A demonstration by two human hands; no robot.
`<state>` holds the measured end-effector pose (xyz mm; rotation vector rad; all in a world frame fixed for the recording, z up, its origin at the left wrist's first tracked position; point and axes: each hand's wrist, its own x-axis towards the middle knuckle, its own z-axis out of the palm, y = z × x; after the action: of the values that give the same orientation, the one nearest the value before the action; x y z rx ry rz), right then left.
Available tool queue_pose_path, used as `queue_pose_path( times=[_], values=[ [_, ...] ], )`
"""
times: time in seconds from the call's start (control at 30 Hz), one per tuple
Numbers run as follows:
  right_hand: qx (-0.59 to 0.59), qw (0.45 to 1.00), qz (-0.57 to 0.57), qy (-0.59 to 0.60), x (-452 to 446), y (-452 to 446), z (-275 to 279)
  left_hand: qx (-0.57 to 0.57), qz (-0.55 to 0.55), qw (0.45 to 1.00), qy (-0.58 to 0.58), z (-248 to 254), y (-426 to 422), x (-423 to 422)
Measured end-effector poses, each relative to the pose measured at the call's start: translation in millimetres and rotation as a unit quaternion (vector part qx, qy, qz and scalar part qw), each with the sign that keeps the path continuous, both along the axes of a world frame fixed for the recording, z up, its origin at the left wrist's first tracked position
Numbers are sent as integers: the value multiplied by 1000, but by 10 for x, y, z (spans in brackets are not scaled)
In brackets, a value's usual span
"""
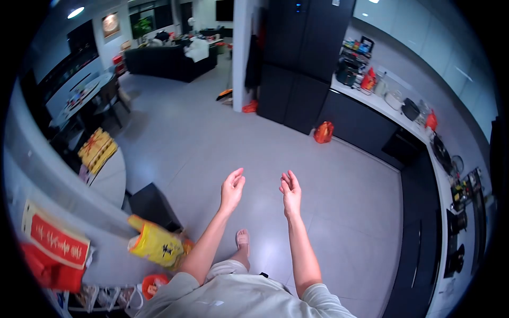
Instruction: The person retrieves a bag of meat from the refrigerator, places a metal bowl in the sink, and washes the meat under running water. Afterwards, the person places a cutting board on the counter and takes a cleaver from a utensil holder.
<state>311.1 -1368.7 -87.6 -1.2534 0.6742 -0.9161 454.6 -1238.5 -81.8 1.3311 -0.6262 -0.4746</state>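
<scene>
Both my arms reach forward over the grey tiled floor (212,143), palms turned roughly toward each other. My left hand (231,190) holds nothing; its fingers are stretched and slightly curved, with the thumb apart. Across a gap, my right hand (289,192) is likewise bare, its fingers loosely extended. Neither hand touches anything. Below them one foot in a pink slipper (243,239) shows on the floor. Nearest on the left is a yellow printed bag (159,245), beyond reach of my left fingers.
A dark refrigerator (297,58) and a counter (387,106) with pots and bottles line the right. An orange-red bag (323,132) stands on the floor by the cabinets. To the left are a black box (154,205) and a dining table (87,95); a dark sofa (172,61) stands farther back.
</scene>
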Motion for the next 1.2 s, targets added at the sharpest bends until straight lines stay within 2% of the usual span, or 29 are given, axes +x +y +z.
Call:
queue_pose_path(
  times=[0.07, 0.17, 0.3, 0.5, 0.67, 0.87, 1.07, 1.2],
  values=[
    [-8, 1000, -25, -3, 179, -413, -119, -12, -29, 1000, 1, -91, -497, 237],
    [3, 998, -66, 2, 526, -1070, -13, -12, -57, 998, 6, -51, -1232, 670],
    [-7, 997, -72, 4, 1038, -1858, 220, -28, -90, 996, 7, 96, -2127, 1177],
    [21, 996, -89, -18, 1694, -2846, 157, -5, -110, 994, -2, 75, -3174, 1873],
    [47, 994, -93, -16, 2250, -3787, -136, -2, -98, 995, 15, -164, -4120, 2502],
    [66, 994, -85, -17, 3040, -5283, -213, -17, -75, 997, 18, -291, -5564, 3290],
    [58, 996, -56, -29, 3903, -6671, 13, 12, -65, 997, 34, -38, -6864, 4094],
    [85, 995, -38, -28, 4374, -7369, 35, 22, -63, 993, 97, -104, -7549, 4648]
  ],
)
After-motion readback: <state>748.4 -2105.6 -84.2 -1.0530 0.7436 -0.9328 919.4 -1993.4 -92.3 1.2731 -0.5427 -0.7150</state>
